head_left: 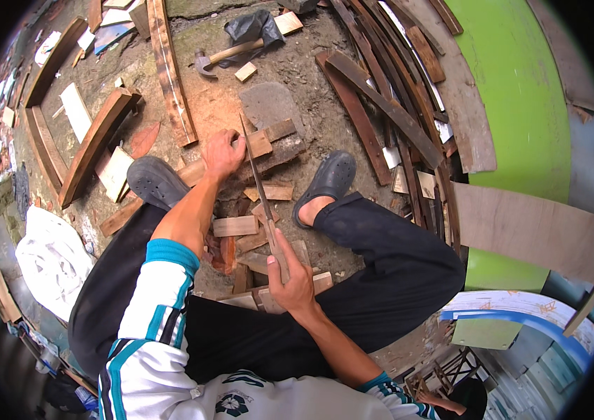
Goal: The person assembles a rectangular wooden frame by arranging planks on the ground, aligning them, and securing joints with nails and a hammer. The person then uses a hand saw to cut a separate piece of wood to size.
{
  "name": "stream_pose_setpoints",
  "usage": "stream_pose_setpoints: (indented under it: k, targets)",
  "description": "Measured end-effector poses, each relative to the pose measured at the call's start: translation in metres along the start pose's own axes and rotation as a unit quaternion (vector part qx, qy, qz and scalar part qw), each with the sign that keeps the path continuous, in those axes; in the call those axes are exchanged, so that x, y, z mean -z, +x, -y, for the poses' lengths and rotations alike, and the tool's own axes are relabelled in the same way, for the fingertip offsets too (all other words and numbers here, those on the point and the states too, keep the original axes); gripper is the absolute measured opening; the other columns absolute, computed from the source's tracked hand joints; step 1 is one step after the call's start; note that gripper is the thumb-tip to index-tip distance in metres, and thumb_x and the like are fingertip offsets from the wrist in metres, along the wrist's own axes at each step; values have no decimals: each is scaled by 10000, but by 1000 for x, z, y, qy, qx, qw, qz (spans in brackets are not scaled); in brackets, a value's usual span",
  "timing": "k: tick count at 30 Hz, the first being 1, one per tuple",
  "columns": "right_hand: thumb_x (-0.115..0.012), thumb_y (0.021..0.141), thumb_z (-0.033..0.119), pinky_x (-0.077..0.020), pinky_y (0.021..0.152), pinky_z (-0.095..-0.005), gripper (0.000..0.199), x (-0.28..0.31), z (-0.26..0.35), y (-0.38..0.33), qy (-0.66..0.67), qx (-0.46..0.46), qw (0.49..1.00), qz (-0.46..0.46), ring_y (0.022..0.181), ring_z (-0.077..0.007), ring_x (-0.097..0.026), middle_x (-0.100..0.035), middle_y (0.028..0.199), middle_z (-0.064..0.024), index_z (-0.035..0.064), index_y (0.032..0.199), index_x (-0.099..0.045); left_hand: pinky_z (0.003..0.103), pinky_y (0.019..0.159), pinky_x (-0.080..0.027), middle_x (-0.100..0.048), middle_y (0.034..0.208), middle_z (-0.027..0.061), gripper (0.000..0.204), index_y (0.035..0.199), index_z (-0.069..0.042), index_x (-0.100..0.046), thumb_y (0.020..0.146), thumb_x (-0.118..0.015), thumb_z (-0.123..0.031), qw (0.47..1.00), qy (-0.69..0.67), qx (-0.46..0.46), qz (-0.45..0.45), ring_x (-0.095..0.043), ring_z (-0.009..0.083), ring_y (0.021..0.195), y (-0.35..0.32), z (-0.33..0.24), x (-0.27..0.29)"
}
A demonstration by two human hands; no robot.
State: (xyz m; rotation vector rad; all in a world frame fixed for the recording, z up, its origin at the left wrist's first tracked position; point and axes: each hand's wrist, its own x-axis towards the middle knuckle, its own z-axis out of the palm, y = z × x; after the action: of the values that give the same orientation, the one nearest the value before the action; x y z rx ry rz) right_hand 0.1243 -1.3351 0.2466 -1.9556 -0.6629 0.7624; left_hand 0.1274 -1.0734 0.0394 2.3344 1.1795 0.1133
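Note:
My right hand is closed round the handle of a hand saw. The narrow blade points away from me, and its middle crosses a wooden strip. My left hand is curled on that strip, just left of the blade. The strip rests on a darker wooden block on the ground between my feet. Pale sawdust lies beyond my left hand. Several short wood offcuts are scattered between my legs, under and beside the saw.
A hammer lies farther off beside a black plastic bag. Long dark boards are piled on the right next to a green panel. Curved timber and a white cloth are at left. My dark clogs flank the wood.

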Motion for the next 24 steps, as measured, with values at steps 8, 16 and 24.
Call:
stream_pose_setpoints:
  k: [8, 16, 24]
  targets:
    - [-569, 947, 96, -480, 1010, -394, 594, -26, -21, 62, 38, -9, 999, 23, 1248, -382, -605, -599, 1352, -277, -12, 1509, -409, 468, 862, -507, -704, 1012, 149, 394, 1017, -94, -739, 919, -571, -437, 1000, -22, -1, 1, -658, 361, 1005, -2, -1, 3]
    - [-572, 983, 157, -462, 606, -266, 473, -31, -14, 84, 93, -131, 987, 14, 635, -65, -512, -610, 734, 13, 95, 1452, -551, 485, 892, -494, -708, 1021, 151, 394, 1006, -100, -743, 907, -581, -445, 1000, -24, 15, 13, -656, 363, 1026, 1, -4, 5]
    - [-562, 1015, 184, -473, 615, -296, 416, -14, 15, 44, 14, -148, 989, 13, 635, -75, -532, -615, 679, -32, 74, 1416, -581, 492, 890, -492, -697, 1054, 149, 413, 1047, -100, -734, 917, -564, -453, 999, -13, 23, 25, -649, 360, 1044, 0, 1, -1]
